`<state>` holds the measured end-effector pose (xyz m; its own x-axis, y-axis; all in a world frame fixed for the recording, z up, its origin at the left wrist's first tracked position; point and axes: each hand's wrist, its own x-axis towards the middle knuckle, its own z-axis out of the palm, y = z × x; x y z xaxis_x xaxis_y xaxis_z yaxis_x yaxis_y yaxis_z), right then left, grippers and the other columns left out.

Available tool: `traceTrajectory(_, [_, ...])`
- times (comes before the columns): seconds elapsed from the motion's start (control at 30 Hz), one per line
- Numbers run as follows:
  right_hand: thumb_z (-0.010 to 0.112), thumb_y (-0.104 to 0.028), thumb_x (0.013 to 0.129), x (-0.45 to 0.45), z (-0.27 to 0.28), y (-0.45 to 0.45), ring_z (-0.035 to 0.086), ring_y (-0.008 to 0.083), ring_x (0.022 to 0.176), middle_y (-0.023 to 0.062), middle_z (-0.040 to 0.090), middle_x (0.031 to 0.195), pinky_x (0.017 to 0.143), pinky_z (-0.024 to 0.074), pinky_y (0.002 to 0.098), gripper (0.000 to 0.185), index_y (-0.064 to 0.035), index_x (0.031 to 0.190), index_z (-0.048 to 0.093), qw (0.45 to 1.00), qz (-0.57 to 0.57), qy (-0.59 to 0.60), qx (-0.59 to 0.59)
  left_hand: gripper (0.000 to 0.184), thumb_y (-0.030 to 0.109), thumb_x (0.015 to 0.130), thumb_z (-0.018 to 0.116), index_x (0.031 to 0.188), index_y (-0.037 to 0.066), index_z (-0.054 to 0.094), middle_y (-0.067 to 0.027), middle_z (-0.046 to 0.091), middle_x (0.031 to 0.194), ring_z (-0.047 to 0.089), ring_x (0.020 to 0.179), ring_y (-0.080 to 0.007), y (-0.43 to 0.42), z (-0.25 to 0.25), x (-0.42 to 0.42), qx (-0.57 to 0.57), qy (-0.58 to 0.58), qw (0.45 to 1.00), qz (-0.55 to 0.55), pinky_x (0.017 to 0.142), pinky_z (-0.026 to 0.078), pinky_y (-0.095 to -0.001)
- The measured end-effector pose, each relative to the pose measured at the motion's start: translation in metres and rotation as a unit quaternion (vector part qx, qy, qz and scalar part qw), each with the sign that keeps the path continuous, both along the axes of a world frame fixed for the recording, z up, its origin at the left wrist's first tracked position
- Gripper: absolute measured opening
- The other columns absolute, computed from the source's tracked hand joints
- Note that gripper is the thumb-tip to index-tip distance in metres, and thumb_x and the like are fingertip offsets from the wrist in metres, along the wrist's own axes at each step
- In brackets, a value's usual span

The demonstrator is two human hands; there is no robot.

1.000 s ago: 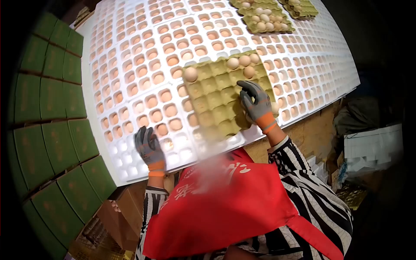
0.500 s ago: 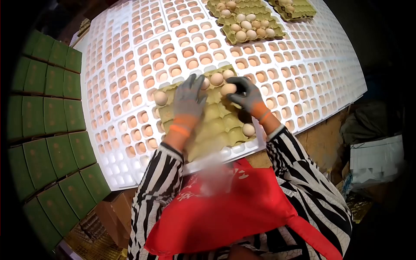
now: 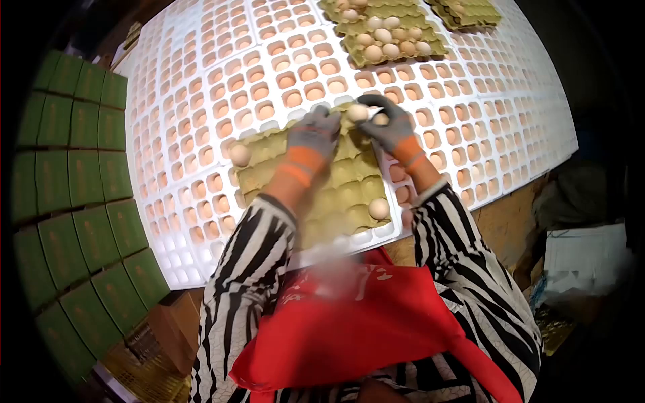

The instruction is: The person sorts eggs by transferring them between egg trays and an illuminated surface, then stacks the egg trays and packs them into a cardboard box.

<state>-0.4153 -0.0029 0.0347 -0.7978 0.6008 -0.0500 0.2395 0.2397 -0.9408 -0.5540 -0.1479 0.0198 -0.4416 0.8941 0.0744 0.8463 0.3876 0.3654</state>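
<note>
A green egg tray (image 3: 339, 191) lies across white foam trays in front of me. One egg (image 3: 240, 156) sits near its left edge and another egg (image 3: 379, 209) near its right front corner. At the tray's far edge, my left hand (image 3: 314, 134), in a grey glove with an orange cuff, is closed with fingers bent down; whatever they hold is hidden. My right hand (image 3: 393, 127), gloved alike, pinches a pale egg (image 3: 357, 113) between thumb and fingers above the tray's far right corner. Another egg (image 3: 381, 119) shows in the crook of that hand; whether it is held, I cannot tell.
White foam trays (image 3: 201, 87) with eggs in their pockets cover the table. Farther back lie a green tray (image 3: 349, 50) with several eggs and another green tray (image 3: 480, 15). Stacked green boxes (image 3: 64, 174) stand at the left. White sheets (image 3: 584, 258) lie low at the right.
Both hands have moved toward the tray's far edge, the left also to the right. The right hand still pinches an egg. Eggs seen between the hands in the far row no longer show there.
</note>
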Motion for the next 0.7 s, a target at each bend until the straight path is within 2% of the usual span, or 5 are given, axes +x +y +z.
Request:
traceTrajectory(0.07, [0.062,-0.017,0.093,0.021,-0.003,0.009,0.062,0.0107,0.083,0.0043,0.066,0.106,0.066,0.0548,0.0269,0.03,-0.0037,0.12,0.064,0.97,-0.047,0.107,-0.211,0.034,0.03,0.082,0.069,0.114,0.02,0.063,-0.0095,0.062,0.109,0.063,0.102,-0.0302,0.005,-0.016,-0.004,-0.015,0.081,0.997,-0.005,0.086,0.052,-0.0438])
traceTrajectory(0.13, [0.049,-0.012,0.101,0.044,-0.029,0.0,0.06,0.0102,0.09,0.0054,0.063,0.116,0.07,0.0539,0.0254,0.029,-0.0019,0.126,0.059,0.98,-0.016,0.196,0.016,0.027,0.029,0.084,0.065,0.108,0.018,0.062,-0.0087,0.062,0.108,0.063,0.102,-0.0296,-0.001,-0.018,-0.006,0.0,0.053,0.998,0.021,0.086,0.051,-0.0443])
traceTrajectory(0.17, [0.049,-0.007,0.101,0.06,-0.037,-0.001,0.06,0.0112,0.092,0.0045,0.062,0.122,0.074,0.054,0.0251,0.033,-0.0031,0.132,0.056,0.94,-0.008,0.211,-0.268,0.025,0.028,0.084,0.064,0.107,0.017,0.062,-0.0087,0.062,0.111,0.063,0.104,-0.0295,-0.002,-0.013,-0.009,-0.01,0.02,0.999,0.026,0.086,0.051,-0.0446])
traceTrajectory(0.37, [0.054,-0.01,0.102,0.053,-0.029,-0.079,0.061,0.0197,0.095,0.0104,0.062,0.113,0.075,0.0557,0.0314,0.036,-0.0039,0.137,0.051,0.975,-0.044,0.196,-0.095,0.035,0.031,0.083,0.071,0.112,0.015,0.06,-0.0108,0.064,0.112,0.063,0.106,-0.0314,-0.029,0.014,-0.015,0.102,-0.159,0.979,0.071,0.092,0.05,-0.0434])
traceTrajectory(0.7, [0.072,-0.007,0.085,-0.078,0.02,-0.297,0.063,0.0103,0.078,0.0061,0.066,0.1,0.063,0.0522,0.0247,0.04,-0.0046,0.123,0.06,0.926,0.158,-0.004,-0.344,0.039,0.008,0.08,0.075,0.117,0.005,0.063,-0.0132,0.062,0.113,0.063,0.097,-0.0291,-0.4,0.004,-0.047,0.221,-0.005,0.894,0.39,0.081,0.054,-0.037])
